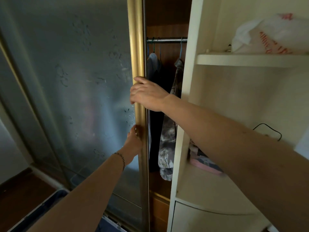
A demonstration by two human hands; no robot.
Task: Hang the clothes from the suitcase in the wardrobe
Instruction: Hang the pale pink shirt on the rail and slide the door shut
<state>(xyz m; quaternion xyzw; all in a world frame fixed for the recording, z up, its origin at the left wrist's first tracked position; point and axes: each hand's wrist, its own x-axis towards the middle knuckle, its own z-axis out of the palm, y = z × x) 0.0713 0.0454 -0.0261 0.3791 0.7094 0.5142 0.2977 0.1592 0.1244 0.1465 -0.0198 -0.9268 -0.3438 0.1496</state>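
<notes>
Suitcase (38, 206): dark edge at bottom left, mostly cut off by the frame and the left arm.
Door (75, 97): frosted sliding panel with a gold edge strip (138, 56), part open.
Left hand (133, 144): bracelet on the wrist, fingers curled round the strip low down; fingertips hidden behind it.
Right hand (147, 94): higher up, fingers wrapped over the same strip.
Wardrobe gap: clothes (165, 131) hang from a rail (167, 40), half hidden.
Shelves (250, 60): white bag (270, 34) on top.

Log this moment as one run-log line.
both hands on door frame | left hand low | right hand high | clothes hanging
</notes>
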